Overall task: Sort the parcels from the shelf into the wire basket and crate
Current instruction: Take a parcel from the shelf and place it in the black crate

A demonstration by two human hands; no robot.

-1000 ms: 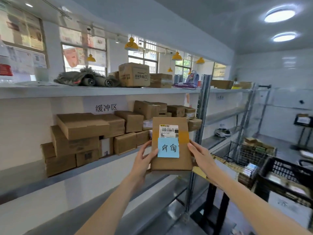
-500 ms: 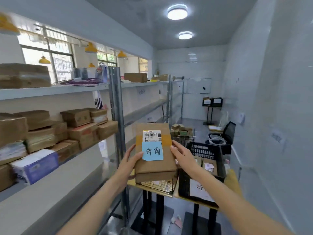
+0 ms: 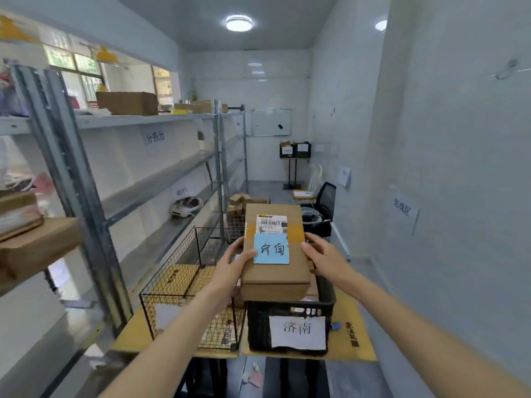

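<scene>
Parcel (image 3: 275,248) sits clasped between left hand (image 3: 234,264) and right hand (image 3: 323,258) above crate (image 3: 290,314).

The held parcel (image 3: 274,251) covers the crate (image 3: 290,311); wire basket (image 3: 184,271) open-topped alongside.

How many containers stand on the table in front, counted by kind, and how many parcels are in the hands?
Wire basket: 1
Black crate: 1
Parcel held by the left hand and the right hand: 1
Total: 3
</scene>
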